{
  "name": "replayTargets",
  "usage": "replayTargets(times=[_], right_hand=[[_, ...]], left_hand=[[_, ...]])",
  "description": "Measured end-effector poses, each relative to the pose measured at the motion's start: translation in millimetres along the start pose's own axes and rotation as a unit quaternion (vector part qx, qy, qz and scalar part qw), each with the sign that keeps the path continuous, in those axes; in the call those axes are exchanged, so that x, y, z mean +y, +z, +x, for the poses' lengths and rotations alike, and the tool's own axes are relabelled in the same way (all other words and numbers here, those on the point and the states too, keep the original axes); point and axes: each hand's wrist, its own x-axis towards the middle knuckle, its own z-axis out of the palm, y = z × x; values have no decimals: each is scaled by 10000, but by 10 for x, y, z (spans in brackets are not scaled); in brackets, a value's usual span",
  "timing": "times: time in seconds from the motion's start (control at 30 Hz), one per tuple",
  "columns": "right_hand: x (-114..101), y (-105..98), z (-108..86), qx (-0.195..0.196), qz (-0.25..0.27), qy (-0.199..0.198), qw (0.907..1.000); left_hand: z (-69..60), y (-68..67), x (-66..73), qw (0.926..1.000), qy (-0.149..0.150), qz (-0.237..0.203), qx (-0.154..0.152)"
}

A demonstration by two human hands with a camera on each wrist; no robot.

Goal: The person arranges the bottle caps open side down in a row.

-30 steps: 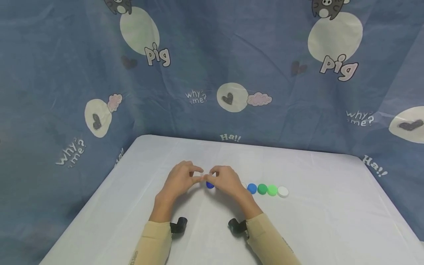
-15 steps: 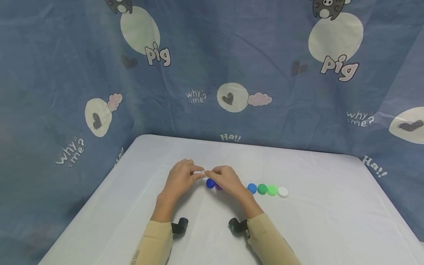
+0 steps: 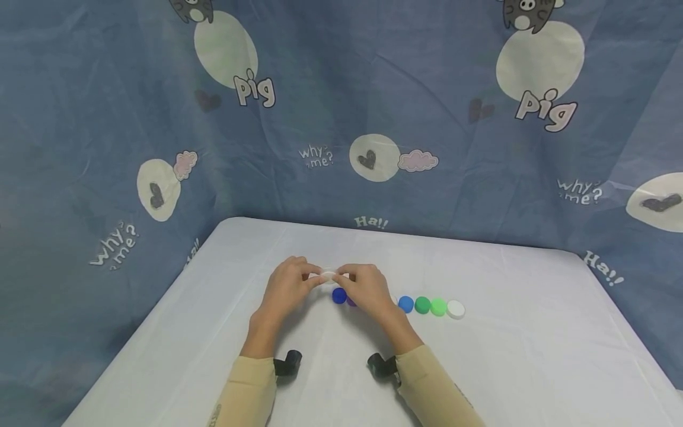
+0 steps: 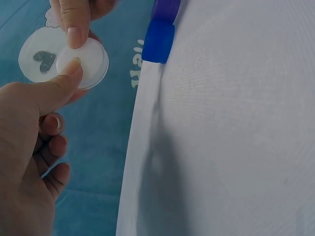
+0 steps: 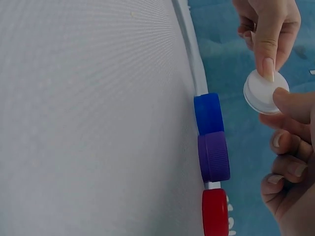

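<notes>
A white round bottle cap (image 4: 93,64) is held up between my two hands, above the tabletop. My left hand (image 3: 288,286) pinches it from the left with thumb and fingers. From the right, my right hand (image 3: 367,290) pinches the same cap, its thumb on the white face in the right wrist view. Just below the hands, a dark blue cap (image 3: 339,295) and a purple cap (image 5: 214,156) rest on the table in a row. A red cap (image 5: 215,212) follows them in the right wrist view; my right hand hides it in the head view.
The row runs on to the right with a blue cap (image 3: 406,304), a green cap (image 3: 423,305), a light green cap (image 3: 439,306) and a white cap (image 3: 456,309). They lie on a white-covered table (image 3: 533,332). A blue printed curtain (image 3: 299,107) hangs behind it.
My right hand shifted left, then back slightly right, with its fingers changing their hold. The white cap now shows more plainly between both hands. The row on the table has not moved.
</notes>
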Motion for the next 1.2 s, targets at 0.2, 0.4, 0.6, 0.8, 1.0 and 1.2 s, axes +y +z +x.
replayTargets(times=[0.2, 0.4, 0.6, 0.8, 1.0, 1.2], right_hand=[[10, -3, 11, 94, 3, 101, 9999], [37, -22, 28, 99, 283, 57, 9995], [56, -60, 46, -238, 1095, 296, 9933], [94, -63, 68, -405, 1564, 518, 9855], [82, -93, 52, -500, 1696, 479, 9831], [87, -107, 46, -670, 1445, 323, 9867]], left_hand=[[8, 25, 14, 9999, 6, 52, -87], [12, 31, 29, 9995, 196, 142, -217], [8, 25, 32, 9990, 263, 158, -317], [8, 38, 18, 9982, 478, 242, -281], [3, 46, 16, 9975, 665, 163, -162], [-9, 24, 8, 9989, 313, -165, -309]])
